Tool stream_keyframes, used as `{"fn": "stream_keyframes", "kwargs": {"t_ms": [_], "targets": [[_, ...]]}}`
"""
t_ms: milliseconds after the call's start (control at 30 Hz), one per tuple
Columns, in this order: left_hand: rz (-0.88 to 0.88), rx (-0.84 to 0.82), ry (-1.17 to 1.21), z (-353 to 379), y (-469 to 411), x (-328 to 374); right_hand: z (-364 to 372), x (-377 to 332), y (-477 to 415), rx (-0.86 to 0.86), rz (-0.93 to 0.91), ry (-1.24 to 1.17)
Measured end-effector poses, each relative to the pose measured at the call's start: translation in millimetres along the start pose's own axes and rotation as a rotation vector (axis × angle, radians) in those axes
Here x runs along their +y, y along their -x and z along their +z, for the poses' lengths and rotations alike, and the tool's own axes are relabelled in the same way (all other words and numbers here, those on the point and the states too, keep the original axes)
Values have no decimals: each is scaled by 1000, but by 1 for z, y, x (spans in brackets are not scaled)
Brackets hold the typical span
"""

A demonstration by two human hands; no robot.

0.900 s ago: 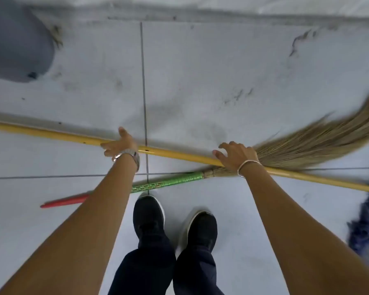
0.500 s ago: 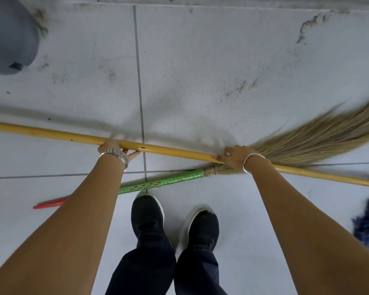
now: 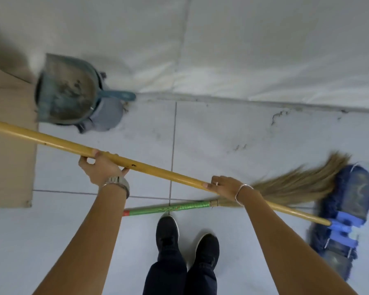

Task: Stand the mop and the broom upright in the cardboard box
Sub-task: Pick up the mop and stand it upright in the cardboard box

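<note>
**Mop held in both hands; broom on the floor**

Your left hand [image 3: 100,169] is wrapped around the long yellow wooden handle of the mop [image 3: 158,170], fingers curled over the top and thumb beneath. A metal wristwatch [image 3: 117,181] sits on that wrist. Your right hand [image 3: 224,185] is clamped on the same handle further toward the head, with a thin white bracelet [image 3: 242,191] at the wrist. Neither hand is free.

The handle runs diagonally from the left edge of the view down to the lower right, where it meets the blue plastic bracket and dark blue fringed mop head [image 3: 347,220]. The head appears blurred; whether it touches the floor cannot be told.

The grass broom with the green-wrapped, red-tipped handle [image 3: 179,208] lies flat on the pale grey tiled floor [image 3: 222,135], just beyond your black shoes [image 3: 185,237]. Its straw bristles fan out to the right, passing under your right wrist and reaching the mop head. It is not in either hand.

The brown cardboard box [image 3: 9,156] shows only as a flat panel along the left edge of the floor; its opening is out of view. The mop handle crosses over its top portion.

A dirty teal plastic dustpan [image 3: 66,92] is propped against a grey rounded bin [image 3: 109,114] where the floor meets the white wall [image 3: 243,50], beside the box.
</note>
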State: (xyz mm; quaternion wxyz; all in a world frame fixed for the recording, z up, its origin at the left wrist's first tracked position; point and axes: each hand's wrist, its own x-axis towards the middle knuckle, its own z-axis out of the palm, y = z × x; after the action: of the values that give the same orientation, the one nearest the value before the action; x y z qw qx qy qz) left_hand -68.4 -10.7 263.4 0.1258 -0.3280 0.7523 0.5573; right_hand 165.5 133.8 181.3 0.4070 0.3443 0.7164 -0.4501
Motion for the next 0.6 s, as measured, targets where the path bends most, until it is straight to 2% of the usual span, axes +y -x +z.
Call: {"fn": "stream_keyframes", "kwargs": {"t_ms": [233,367,500,600], "targets": [[268,-260,209,-44,104,243,-101,-137,160,155,-182,-71],[453,-418,251,-80,175,380,-143,-209,264,272,-320,-185],[621,-574,294,-128,248,489,-170,-264,356,347,-446,-326],[731,-677,303,-167,301,545,-179,-293,409,356,-565,-411]]}}
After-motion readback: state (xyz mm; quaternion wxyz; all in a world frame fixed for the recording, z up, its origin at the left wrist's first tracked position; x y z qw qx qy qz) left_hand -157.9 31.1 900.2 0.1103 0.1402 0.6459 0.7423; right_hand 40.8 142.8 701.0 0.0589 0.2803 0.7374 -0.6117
